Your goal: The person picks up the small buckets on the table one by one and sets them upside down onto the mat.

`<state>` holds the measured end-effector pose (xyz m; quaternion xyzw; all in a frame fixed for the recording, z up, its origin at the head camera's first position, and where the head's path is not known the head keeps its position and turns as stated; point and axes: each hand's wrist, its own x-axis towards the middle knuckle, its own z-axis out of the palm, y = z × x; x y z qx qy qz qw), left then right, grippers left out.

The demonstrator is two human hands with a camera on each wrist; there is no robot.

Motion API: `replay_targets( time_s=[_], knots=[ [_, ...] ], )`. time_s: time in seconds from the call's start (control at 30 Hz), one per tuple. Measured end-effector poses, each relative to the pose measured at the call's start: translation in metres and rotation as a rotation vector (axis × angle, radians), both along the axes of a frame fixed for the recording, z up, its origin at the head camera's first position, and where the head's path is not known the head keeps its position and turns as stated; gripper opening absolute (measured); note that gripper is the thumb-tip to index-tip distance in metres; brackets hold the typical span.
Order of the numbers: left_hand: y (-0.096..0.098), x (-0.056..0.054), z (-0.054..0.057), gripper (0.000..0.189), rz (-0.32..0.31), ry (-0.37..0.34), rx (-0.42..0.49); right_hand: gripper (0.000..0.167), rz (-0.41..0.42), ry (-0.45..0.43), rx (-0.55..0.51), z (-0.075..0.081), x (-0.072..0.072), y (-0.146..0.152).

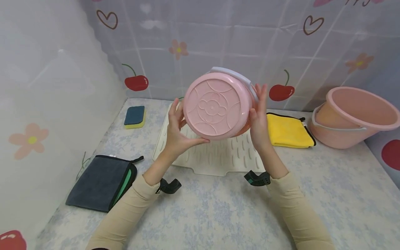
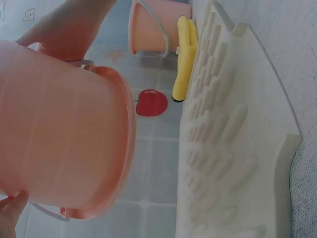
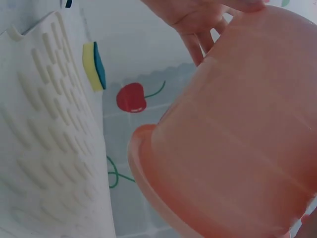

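Both hands hold up a small pink bucket [image 1: 214, 107], tipped so that its embossed bottom faces the head camera. Its pale handle [image 1: 232, 73] lies along the far upper side. My left hand [image 1: 178, 136] grips the left side, thumb along the lower edge of the base and fingers up the wall. On the other side my right hand [image 1: 260, 129] holds the wall, fingers pointing up and thumb near the base edge. Beneath the bucket lies a white ridged draining mat [image 1: 215, 158]. The left wrist view shows the bucket's rim [image 2: 130, 144] side-on, apart from the mat.
At the right a larger pink bucket [image 1: 340, 135] leans with its handle down, beside a folded yellow cloth [image 1: 289, 130]. A blue and yellow sponge [image 1: 135, 116] lies at the back left, and a folded dark grey cloth [image 1: 100, 182] nearer. Printed sheeting [image 1: 218, 45] rises behind.
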<state>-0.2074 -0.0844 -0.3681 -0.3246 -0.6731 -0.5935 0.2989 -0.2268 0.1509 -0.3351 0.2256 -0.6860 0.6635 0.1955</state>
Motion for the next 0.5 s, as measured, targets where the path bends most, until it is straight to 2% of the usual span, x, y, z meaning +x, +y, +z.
replay_targets(
  time_s=[0.13, 0.2, 0.5],
  knots=[
    [-0.0025, 0.0018, 0.0037, 0.131, 0.035, -0.056, 0.002, 0.108, 0.035, 0.114, 0.109, 0.0003, 0.004, -0.0026],
    [-0.0044, 0.0017, 0.0049, 0.13, 0.045, -0.086, -0.004, 0.11, 0.059, 0.13, 0.129, -0.0004, 0.0053, -0.0045],
    [-0.0098, 0.0006, 0.0105, 0.126, 0.089, -0.207, -0.071, 0.124, 0.131, 0.018, 0.064, -0.008, 0.0024, -0.0079]
  ],
)
